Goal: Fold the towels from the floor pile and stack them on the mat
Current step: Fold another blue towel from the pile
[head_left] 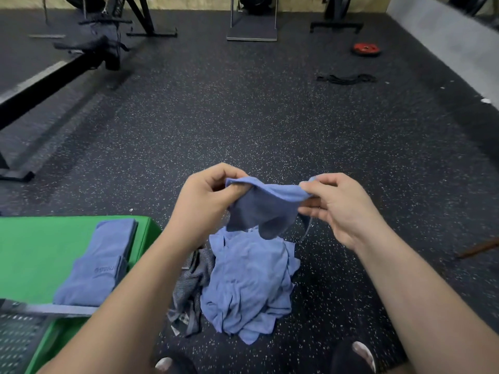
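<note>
A blue towel (266,205) hangs in the air between my hands, above the floor pile. My left hand (208,197) grips its upper left edge and my right hand (333,205) pinches its upper right corner. Below it lies the pile of crumpled blue towels (248,287), with a grey striped cloth (190,287) on its left side. At the left lies the green mat (37,247), and folded blue towels (100,263) are stacked on it.
Black speckled rubber floor all round. A black bench frame (40,87) stands at far left, machine bases at the back, a red weight plate (366,49) and a black band (347,79) at far right. My feet (361,352) are at the bottom edge.
</note>
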Demonstrator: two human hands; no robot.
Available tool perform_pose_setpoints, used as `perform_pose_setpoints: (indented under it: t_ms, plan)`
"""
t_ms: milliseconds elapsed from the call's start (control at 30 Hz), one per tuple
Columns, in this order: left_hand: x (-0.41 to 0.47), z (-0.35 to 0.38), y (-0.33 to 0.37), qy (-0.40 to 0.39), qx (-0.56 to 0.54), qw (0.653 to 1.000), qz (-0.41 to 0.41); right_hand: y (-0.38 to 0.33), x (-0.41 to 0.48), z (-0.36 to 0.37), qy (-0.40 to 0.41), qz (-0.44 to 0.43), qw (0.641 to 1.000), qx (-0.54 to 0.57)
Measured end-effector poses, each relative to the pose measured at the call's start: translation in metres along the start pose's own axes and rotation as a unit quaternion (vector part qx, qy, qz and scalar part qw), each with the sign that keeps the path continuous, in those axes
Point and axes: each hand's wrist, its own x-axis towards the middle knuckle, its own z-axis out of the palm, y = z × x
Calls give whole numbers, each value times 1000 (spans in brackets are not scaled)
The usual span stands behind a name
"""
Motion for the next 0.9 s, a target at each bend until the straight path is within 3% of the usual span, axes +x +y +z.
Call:
perform_pose_setpoints:
  t_ms: [133,267,333,433,533,633,767,900]
  plan:
    - [0,3,-1,-23,14,1000,-10,7,-7,10,-45,-40,985,-162]
    - [-2,8,-6,-53,73,996,-4,6,-20,29,-134,-162,939,-272]
    - [-2,9,-7,-52,65,996,-12,7,-24,34,-186,-198,917,-293]
    - [0,9,-8,-39,43,998,-19,13,-22,38,-224,-181,927,-241]
    - [2,6,-8,-46,-12,998,-38,17,-18,37,-194,-217,922,-256]
    - [0,5,-3,-107,-55,991,-62,15,-15,33,-152,-242,927,-245]
    - [-4,7,-9,-175,-11,982,-70,6,-11,30,-97,-261,938,-205]
    - [0,3,-20,-172,13,983,-67,-4,-2,18,-41,-279,944,-170]
